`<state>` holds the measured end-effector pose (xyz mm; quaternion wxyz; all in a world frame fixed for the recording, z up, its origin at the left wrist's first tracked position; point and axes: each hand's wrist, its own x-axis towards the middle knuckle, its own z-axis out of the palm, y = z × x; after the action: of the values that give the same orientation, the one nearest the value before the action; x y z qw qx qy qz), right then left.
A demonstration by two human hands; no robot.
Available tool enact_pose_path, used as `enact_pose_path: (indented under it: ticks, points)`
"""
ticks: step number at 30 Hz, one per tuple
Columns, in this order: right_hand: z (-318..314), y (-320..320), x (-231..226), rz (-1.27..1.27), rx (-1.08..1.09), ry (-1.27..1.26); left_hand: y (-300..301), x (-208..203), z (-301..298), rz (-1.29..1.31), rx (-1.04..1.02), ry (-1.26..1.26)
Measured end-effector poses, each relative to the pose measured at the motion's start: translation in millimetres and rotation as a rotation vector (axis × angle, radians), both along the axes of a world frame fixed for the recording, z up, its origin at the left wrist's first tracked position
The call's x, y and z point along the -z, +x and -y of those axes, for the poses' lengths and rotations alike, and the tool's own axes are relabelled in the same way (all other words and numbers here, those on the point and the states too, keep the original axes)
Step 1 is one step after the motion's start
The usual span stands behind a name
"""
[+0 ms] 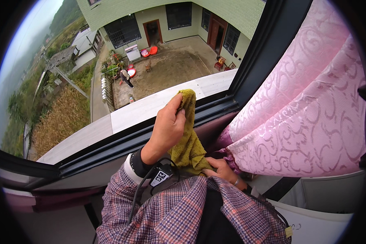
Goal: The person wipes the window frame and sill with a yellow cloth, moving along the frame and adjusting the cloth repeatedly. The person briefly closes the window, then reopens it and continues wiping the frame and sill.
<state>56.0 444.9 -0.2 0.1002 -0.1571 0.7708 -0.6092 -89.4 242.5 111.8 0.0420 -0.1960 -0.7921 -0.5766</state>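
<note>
An olive-yellow cleaning cloth [188, 148] with a fluffy texture hangs bunched in front of me at the window. My left hand [168, 125] is raised over the window frame and closed on the cloth's upper end, fingers pointing up. Lower down, close to my chest, my right hand [223, 171] grips the bottom part of the same cloth. Folds of cloth hide some of the right fingers. Directly behind the cloth runs the dark window track [144, 140], with the pale outer sill [138, 110] beyond it.
A pink patterned curtain [301, 118] hangs at the right, beside the dark window post [268, 44]. Black cables with a small device [160, 177] lie against my left sleeve. A white surface [313, 223] is at lower right. Far below, a person [126, 77] stands in a courtyard [171, 73].
</note>
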Motion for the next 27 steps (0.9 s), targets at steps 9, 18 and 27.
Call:
enact_pose_path:
  ticks: [9, 18, 27]
  points:
    - [3, 9, 7, -0.029, 0.125, -0.052, -72, 25, -91, -0.302, 0.362, -0.421]
    - [-2, 9, 16, -0.022, 0.147, -0.054, -91, 62, -124, -0.707, 0.313, -0.670]
    - [2, 14, 20, -0.042, 0.194, -0.037, -40, 28, -82, -0.727, 0.252, -0.495]
